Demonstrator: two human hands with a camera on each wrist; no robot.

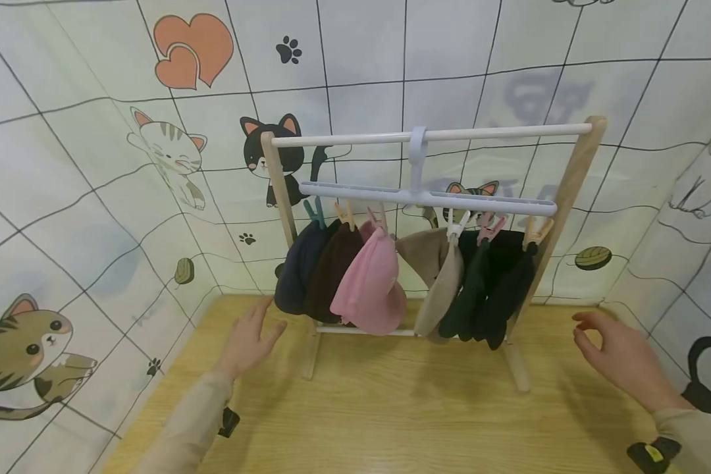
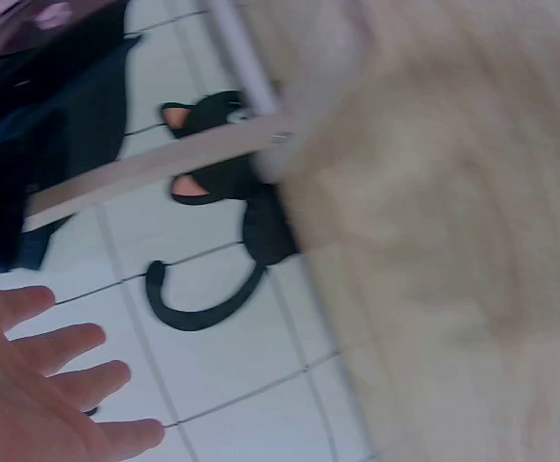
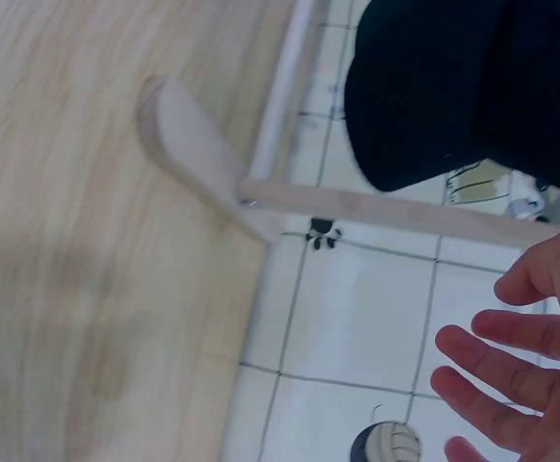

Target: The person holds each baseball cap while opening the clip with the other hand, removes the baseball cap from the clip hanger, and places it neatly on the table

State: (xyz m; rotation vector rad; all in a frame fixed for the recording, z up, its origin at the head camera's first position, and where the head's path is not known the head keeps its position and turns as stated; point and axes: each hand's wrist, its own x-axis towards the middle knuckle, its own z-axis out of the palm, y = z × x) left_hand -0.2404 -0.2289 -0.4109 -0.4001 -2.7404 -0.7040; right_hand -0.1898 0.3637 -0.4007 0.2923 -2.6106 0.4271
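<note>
Rack point(image 1: 571, 181) stands upright before you: pale wooden legs, white rails. Lilac hanger point(image 1: 416, 195) hooked near mid-rail, bar tilted slightly down toward your right. Six soft caps hang beneath it in a row. From your left: navy cap point(image 1: 296, 273), teal clip point(image 1: 315, 212); dark brown cap point(image 1: 334, 273), peach clip point(image 1: 345, 214); pink cap point(image 1: 370, 286), pink clip point(image 1: 380, 217); beige cap point(image 1: 443, 296), white clip point(image 1: 458, 224); dark green cap point(image 1: 470, 296), rose clip point(image 1: 490, 228); black cap point(image 1: 503, 299), orange clip point(image 1: 536, 230). Neighbours overlap; you may not separate the last two cleanly, their dark folds merging. The pink cap bulges toward you; the gap between it and the beige cap is widest near the bottom.
</note>
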